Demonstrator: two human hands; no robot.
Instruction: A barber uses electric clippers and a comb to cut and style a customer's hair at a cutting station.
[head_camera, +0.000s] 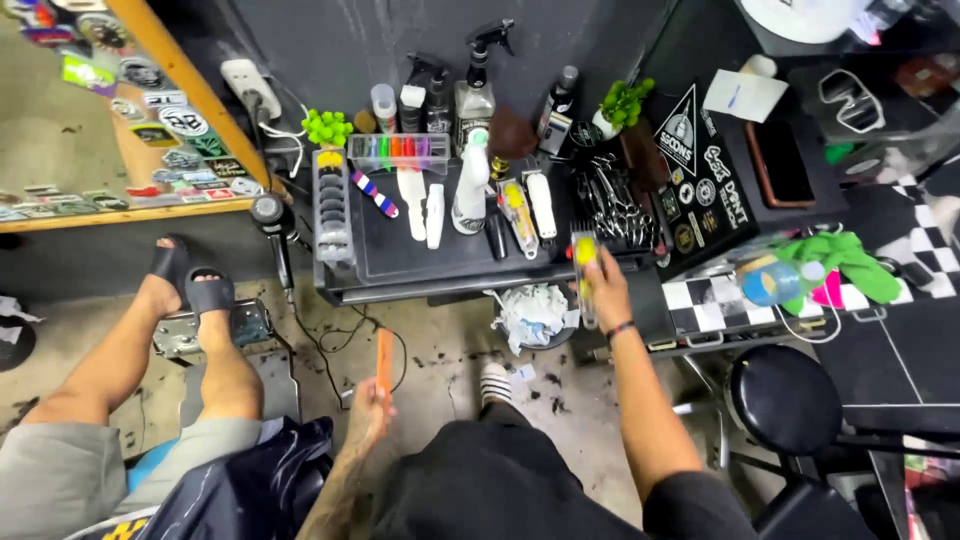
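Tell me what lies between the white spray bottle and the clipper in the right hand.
In the head view, a yellow-and-clear clipper and a white trimmer lie on the tray between the white spray bottle and the held clipper.

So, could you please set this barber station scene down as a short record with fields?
Setting: black work tray below a wood-framed mirror
Left hand: holds a flat orange comb upright over the hair-strewn floor
Right hand: grips a yellow-and-clear hair clipper at the tray's front right edge
On tray: white spray bottle, white clippers, rack of coloured guards, pile of scissors
Nearby: seated person's sandalled feet on a footrest, round black stool
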